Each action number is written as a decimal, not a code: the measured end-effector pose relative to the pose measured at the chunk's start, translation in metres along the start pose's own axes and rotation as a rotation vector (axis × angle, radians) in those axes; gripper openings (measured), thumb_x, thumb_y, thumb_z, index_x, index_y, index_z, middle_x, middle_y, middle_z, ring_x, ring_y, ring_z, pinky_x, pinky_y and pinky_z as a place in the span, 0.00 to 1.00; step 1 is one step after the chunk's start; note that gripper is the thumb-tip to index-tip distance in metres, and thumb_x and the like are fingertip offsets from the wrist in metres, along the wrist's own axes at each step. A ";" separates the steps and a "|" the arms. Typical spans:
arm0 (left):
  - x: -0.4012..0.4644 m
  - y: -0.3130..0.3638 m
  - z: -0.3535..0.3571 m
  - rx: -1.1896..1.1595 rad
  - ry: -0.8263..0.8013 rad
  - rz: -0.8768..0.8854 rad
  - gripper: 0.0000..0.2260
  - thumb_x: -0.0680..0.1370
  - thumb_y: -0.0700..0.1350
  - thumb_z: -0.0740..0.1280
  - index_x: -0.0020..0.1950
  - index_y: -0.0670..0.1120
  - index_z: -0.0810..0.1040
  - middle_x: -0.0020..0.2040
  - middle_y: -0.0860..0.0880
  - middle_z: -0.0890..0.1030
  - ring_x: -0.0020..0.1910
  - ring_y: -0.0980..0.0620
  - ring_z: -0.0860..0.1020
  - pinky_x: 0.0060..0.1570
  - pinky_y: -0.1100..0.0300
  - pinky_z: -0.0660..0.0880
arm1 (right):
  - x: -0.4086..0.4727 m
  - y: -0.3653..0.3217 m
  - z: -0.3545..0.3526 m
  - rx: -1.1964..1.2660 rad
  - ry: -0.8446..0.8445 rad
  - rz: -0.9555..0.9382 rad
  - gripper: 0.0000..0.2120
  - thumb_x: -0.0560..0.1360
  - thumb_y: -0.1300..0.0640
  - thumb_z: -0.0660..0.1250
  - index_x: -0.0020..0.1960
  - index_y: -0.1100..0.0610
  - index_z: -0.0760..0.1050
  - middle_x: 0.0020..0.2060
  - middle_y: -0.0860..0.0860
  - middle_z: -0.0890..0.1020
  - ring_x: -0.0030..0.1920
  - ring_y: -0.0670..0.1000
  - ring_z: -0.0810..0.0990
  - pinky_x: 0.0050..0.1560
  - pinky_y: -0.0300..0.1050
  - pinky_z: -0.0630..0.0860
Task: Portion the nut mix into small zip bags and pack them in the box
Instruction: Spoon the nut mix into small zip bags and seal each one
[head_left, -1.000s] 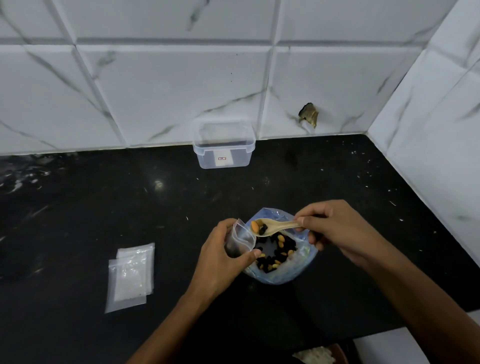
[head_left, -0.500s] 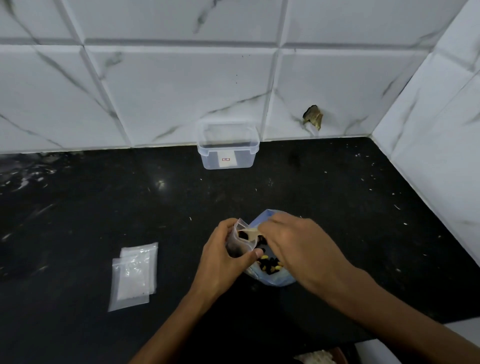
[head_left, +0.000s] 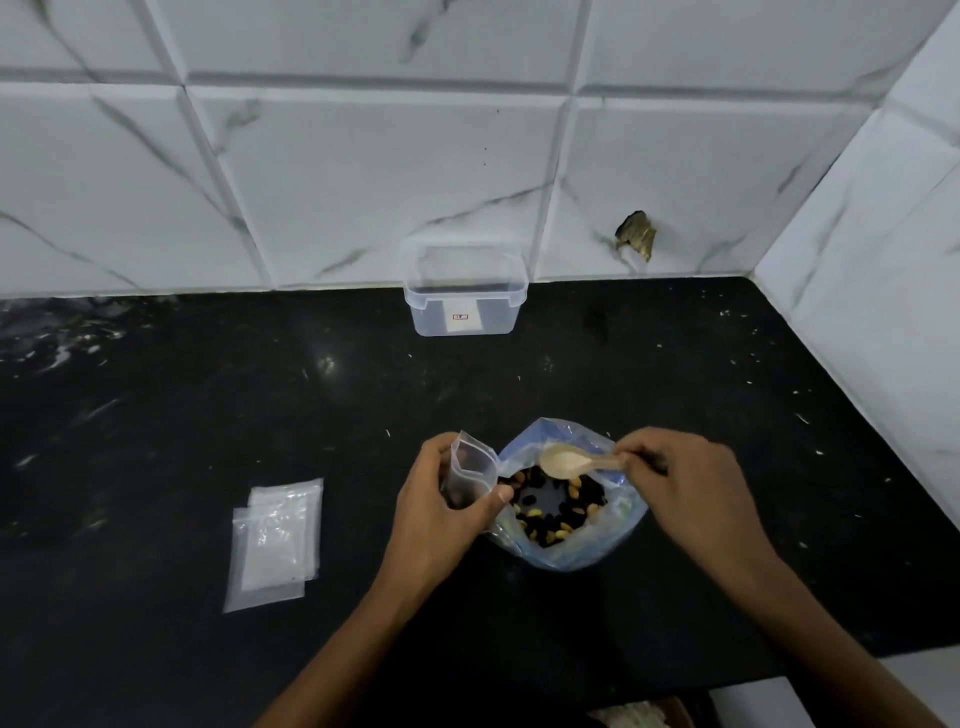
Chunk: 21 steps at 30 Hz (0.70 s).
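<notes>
The left hand (head_left: 436, 512) pinches a small open zip bag (head_left: 467, 475). The right hand (head_left: 691, 499) pinches an empty spoon (head_left: 569, 462) over the nut mix (head_left: 556, 506).

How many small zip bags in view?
3. One is held open in the left hand: the small zip bag. Two spare bags lie overlapped on the counter to the left; more could be hidden in that pile.
</notes>
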<state>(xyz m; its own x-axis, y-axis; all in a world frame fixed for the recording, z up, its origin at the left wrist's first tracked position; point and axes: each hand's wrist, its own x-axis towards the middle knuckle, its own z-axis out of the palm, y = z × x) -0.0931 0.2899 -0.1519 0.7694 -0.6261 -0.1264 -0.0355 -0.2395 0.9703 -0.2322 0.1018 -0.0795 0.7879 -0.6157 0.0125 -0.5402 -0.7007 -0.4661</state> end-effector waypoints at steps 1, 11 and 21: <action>0.000 0.000 0.000 0.000 0.005 -0.001 0.24 0.69 0.50 0.78 0.60 0.63 0.70 0.58 0.57 0.79 0.56 0.61 0.79 0.49 0.63 0.79 | -0.002 0.008 0.009 -0.001 -0.017 0.048 0.07 0.76 0.57 0.66 0.47 0.45 0.78 0.38 0.43 0.80 0.38 0.39 0.78 0.41 0.36 0.75; 0.000 0.005 0.001 0.023 0.008 0.008 0.25 0.70 0.50 0.77 0.61 0.63 0.69 0.58 0.58 0.78 0.57 0.62 0.78 0.49 0.64 0.78 | -0.019 0.016 0.073 -0.312 -0.049 0.115 0.09 0.78 0.48 0.60 0.53 0.46 0.77 0.46 0.44 0.78 0.47 0.44 0.73 0.50 0.40 0.73; -0.006 0.020 0.005 0.048 0.059 0.077 0.29 0.66 0.57 0.78 0.62 0.60 0.68 0.57 0.58 0.78 0.55 0.61 0.78 0.51 0.61 0.79 | -0.019 -0.038 0.036 0.065 -0.070 0.031 0.10 0.76 0.45 0.63 0.55 0.46 0.76 0.49 0.43 0.79 0.52 0.41 0.75 0.57 0.42 0.73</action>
<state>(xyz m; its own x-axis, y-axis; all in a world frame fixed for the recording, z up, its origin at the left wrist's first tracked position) -0.1017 0.2850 -0.1327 0.7993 -0.5997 -0.0379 -0.1255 -0.2283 0.9655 -0.2166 0.1529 -0.0937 0.7909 -0.6086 -0.0633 -0.5461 -0.6554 -0.5217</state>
